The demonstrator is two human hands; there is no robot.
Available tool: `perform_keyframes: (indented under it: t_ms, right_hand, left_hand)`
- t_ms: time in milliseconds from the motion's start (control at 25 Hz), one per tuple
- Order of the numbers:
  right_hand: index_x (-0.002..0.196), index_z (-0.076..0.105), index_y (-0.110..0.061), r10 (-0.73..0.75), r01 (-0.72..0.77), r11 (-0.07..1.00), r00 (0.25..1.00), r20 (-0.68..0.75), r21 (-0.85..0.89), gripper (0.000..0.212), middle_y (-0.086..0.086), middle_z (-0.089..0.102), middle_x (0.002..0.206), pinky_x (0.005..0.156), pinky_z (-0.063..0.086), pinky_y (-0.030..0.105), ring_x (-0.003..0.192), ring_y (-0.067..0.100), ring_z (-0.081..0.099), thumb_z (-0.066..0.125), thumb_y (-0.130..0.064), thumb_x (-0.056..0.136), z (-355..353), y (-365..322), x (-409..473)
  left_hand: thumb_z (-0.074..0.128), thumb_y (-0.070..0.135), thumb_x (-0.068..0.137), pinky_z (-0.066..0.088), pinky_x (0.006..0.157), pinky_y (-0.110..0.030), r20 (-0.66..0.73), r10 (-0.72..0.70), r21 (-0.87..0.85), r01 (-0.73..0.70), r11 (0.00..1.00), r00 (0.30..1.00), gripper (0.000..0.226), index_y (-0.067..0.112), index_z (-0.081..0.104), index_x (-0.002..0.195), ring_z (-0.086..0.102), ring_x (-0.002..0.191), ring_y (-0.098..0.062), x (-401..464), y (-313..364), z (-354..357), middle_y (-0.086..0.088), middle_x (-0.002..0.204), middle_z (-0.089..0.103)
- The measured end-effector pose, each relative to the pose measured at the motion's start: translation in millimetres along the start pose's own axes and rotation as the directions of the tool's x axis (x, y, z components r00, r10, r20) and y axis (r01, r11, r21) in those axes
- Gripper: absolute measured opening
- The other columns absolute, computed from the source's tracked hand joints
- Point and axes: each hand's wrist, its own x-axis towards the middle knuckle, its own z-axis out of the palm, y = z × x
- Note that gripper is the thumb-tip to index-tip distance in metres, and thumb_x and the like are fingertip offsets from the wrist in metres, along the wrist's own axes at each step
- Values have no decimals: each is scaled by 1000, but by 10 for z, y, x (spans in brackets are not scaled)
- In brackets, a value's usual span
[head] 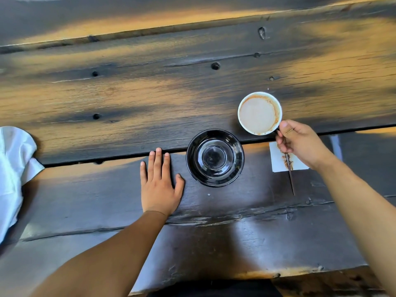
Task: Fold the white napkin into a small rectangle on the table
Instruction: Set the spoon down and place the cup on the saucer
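- White napkin [15,174] is lying crumpled at 9 o'clock, far edge of the dark wood surface [150,93], partly out of frame & untouched.
- Looking thin, soft, light w/ no stiffness; prob. needing flattening first, then pinching at corners.
- Left hand [159,185] is resting flat w/ fingers spread, gripping nothing, well apart from napkin.
- Right hand [300,142] is pinching the handle of the cup [258,113] at 2 o'clock; black saucer [215,157] sitting empty btwn hands.
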Motion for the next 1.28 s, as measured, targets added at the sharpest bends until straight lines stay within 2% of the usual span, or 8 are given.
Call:
perform_keyframes:
  t_ms: [280,480,640,840,1120,1280]
  right_hand:
    - [77,48,-8,-49,50,999,989,143,-4,37,6,52,67,49,32,19,51,16,41,45,-38,99,177,-73,-255]
    - [73,53,-15,-42,51,998,960,276,-22,44,5,55,68,49,35,19,52,16,44,51,-53,96,386,-62,-320]
    - [75,51,-7,-22,49,996,945,326,-77,39,8,55,69,50,35,20,53,17,44,46,-39,97,516,-26,-317]
    - [77,47,5,-28,85,987,924,382,-133,46,7,53,68,50,34,20,53,17,43,44,-36,99,579,2,-287]
    - [72,54,-7,7,72,982,911,412,-177,44,-2,57,61,50,39,21,55,20,48,46,-41,97,612,48,-218]
    - [76,54,-1,12,81,975,909,416,-206,43,-1,58,61,51,39,21,55,19,49,44,-35,102,602,32,-205]
  left_hand:
    - [34,44,96,11,126,-54,15,6,4,-6,1000,1000,70,8,30,156,11,157,-27,7,-10,5,-12,167,19]
    - [34,44,96,11,126,-54,16,4,-4,-4,1000,1000,70,8,30,156,11,157,-28,0,-21,5,-12,168,19]
    - [36,43,96,11,126,-54,8,8,-15,-8,1000,1000,70,8,31,156,12,156,-28,-2,-16,6,-12,167,19]
    - [37,43,96,11,126,-54,-14,12,-21,-13,1000,1000,69,8,33,155,14,156,-28,-1,-16,17,-12,167,22]
    - [36,44,96,11,126,-54,-10,12,-23,-12,1000,1000,69,8,33,155,13,156,-27,0,-15,7,-12,167,21]
    - [34,44,96,11,126,-54,-2,10,-24,-10,1000,1000,69,9,31,156,12,157,-27,3,-17,-1,-11,167,20]
